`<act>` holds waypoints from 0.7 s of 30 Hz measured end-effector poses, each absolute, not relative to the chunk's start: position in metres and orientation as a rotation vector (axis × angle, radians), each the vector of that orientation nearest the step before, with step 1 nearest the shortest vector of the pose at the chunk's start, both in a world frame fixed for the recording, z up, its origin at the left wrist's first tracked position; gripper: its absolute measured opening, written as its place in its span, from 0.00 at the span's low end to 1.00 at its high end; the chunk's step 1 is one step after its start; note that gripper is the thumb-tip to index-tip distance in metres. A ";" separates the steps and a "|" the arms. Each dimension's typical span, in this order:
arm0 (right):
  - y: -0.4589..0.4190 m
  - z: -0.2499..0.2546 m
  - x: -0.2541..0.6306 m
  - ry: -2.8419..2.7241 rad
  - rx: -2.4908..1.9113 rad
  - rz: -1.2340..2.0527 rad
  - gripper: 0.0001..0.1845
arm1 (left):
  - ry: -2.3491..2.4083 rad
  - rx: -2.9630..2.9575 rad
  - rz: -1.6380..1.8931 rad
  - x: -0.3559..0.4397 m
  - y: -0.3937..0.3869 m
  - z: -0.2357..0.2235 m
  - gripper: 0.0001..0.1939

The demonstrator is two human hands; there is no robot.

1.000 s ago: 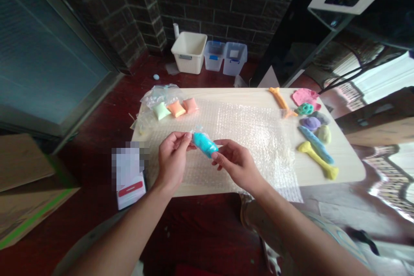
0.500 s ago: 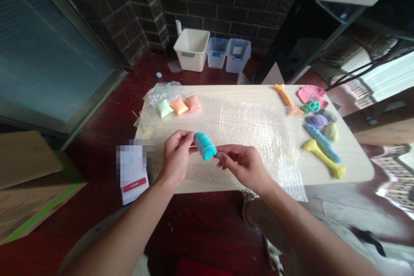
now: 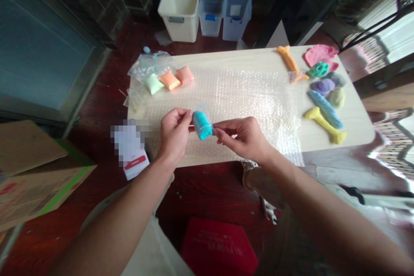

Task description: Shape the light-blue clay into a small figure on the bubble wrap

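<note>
Between my two hands hangs a small clear packet of bright blue modelling clay [image 3: 202, 125], tilted above the bubble wrap [image 3: 249, 99]. My left hand [image 3: 175, 131] pinches its left edge between thumb and fingers. At the packet's lower right corner, the fingertips of my right hand [image 3: 242, 138] are closed on the wrapping. Beyond my left hand lie three more clay packets: a pale green packet [image 3: 153, 84], an orange packet [image 3: 170, 80] and a salmon packet [image 3: 185, 76].
Shaped clay sits along the table's right side: an orange bone shape [image 3: 291, 64], a pink piece [image 3: 321, 57], a yellow bone shape [image 3: 326, 125] and a blue roll [image 3: 325, 109]. Crumpled clear bags [image 3: 150, 64] lie far left. Bins [image 3: 181, 19] stand behind the table [image 3: 223, 57].
The camera has tipped downward, so the table sits higher in view and a red box shows below. Both hands keep hold of the blue packet.
</note>
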State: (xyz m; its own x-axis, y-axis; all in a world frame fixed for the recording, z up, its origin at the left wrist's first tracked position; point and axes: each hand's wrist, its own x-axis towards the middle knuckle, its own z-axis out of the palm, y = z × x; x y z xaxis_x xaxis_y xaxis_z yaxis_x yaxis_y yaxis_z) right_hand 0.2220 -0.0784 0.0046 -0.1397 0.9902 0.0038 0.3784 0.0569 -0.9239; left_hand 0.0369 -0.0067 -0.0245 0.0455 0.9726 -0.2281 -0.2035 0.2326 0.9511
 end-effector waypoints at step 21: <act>-0.074 0.019 0.235 -1.852 -1.413 0.686 0.06 | 0.539 2.095 0.622 0.006 -0.003 0.004 0.33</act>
